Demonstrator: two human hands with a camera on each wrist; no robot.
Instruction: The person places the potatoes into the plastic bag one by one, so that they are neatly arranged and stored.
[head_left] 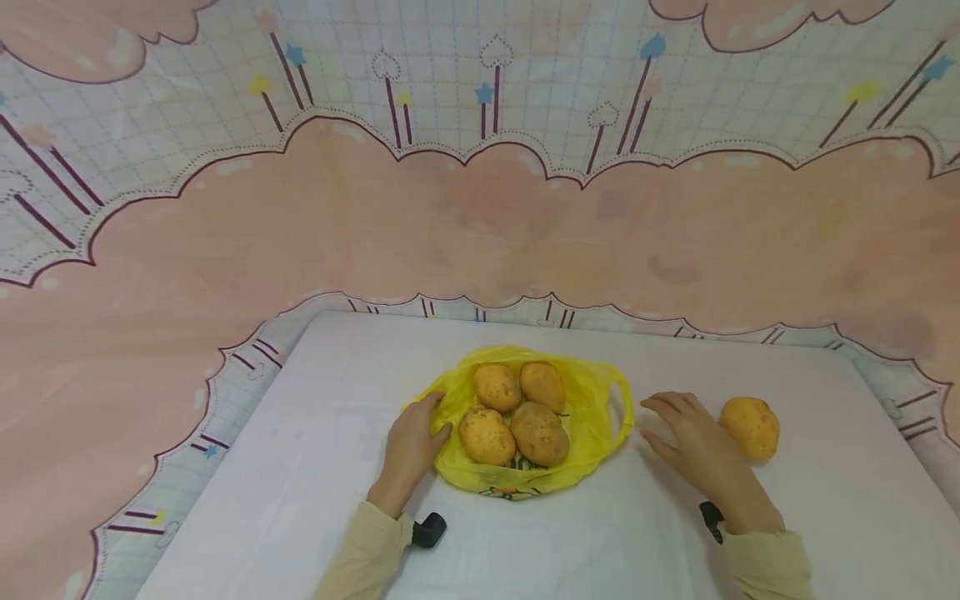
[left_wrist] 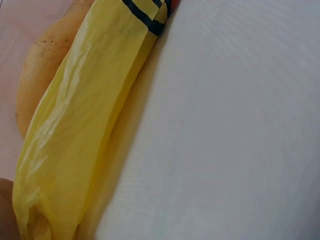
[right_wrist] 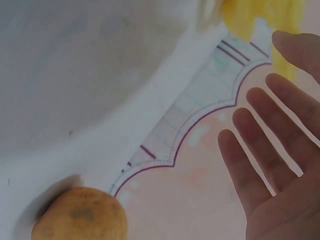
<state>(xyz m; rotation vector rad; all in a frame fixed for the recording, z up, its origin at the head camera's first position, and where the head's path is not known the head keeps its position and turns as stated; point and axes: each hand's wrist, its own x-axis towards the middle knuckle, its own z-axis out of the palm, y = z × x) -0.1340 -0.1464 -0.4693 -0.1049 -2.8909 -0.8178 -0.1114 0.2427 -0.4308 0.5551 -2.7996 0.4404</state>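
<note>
A yellow plastic bag (head_left: 592, 417) lies spread open on the table, with several potatoes (head_left: 487, 435) inside it. At the bag's left edge, my left hand (head_left: 408, 446) holds the rim between thumb and fingers. The bag's side (left_wrist: 85, 110) fills much of the left wrist view, creased near a sliver of the hand at the lower left. My right hand (head_left: 701, 454) hovers with fingers extended and apart, between the bag's right handle and a single potato (head_left: 750, 427). Nothing is in that hand; the right wrist view shows the loose potato (right_wrist: 82, 215) away from its fingers.
A white tabletop (head_left: 570, 542) lies under everything. Behind it and along its sides hangs a patterned pink and white cloth (head_left: 480, 225). Dark wrist devices (head_left: 429, 530) sit at both sleeve cuffs.
</note>
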